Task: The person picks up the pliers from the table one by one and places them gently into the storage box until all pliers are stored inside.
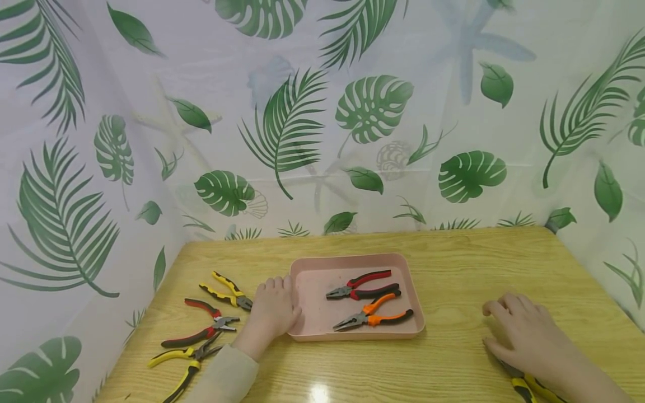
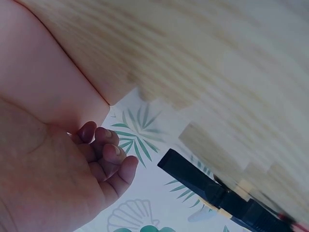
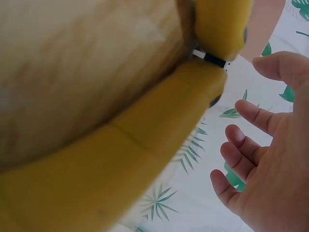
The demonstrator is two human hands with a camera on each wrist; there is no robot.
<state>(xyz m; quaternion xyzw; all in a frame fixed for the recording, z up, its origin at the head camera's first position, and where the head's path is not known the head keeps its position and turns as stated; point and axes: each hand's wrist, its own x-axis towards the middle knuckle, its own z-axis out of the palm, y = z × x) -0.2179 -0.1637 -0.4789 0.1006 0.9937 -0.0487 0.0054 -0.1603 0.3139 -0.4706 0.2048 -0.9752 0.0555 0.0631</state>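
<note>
A pink tray (image 1: 353, 337) lies on the table with two pairs of pliers in it, one red and black (image 1: 360, 285), one orange and black (image 1: 374, 318). At its left wall, my left hand (image 1: 274, 308) grips the tray; in the left wrist view the fingers (image 2: 108, 150) curl beside the tray's side (image 2: 53, 67), thumb hidden. My right hand (image 1: 526, 336) hovers over yellow-and-black pliers (image 1: 524, 386) at the right. In the right wrist view its fingers (image 3: 241, 159) are spread, apart from the yellow handles (image 3: 145, 125).
Left of the tray lie three more pliers: a yellow-and-black pair (image 1: 227, 291), a red-and-black pair (image 1: 201, 324) and another yellow-and-black pair (image 1: 188, 358). Behind the wooden table (image 1: 463, 263) hangs a leaf-patterned cloth (image 1: 312, 212), which also runs along both sides.
</note>
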